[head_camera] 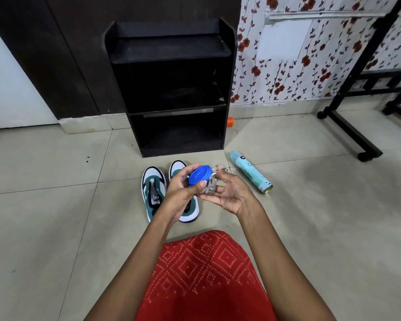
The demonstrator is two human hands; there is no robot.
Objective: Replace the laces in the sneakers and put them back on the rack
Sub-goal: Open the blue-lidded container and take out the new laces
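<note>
The floor is laid with large pale tiles, with thin grout lines and a few dark specks. The back wall carries white wallpaper printed with climbing vines and dark red flowers — a bare whitish patch breaks it near the top — and a pale skirting runs along its foot. At the left a dark brown wood panel adjoins a white surface; at the right a black metal frame stands on casters.

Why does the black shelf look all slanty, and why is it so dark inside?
Head view: the wide-angle lens, looking down, slants the rack sides inward toward the floor; head view again: its black shelves lie in shadow, so little detail shows inside.
</note>
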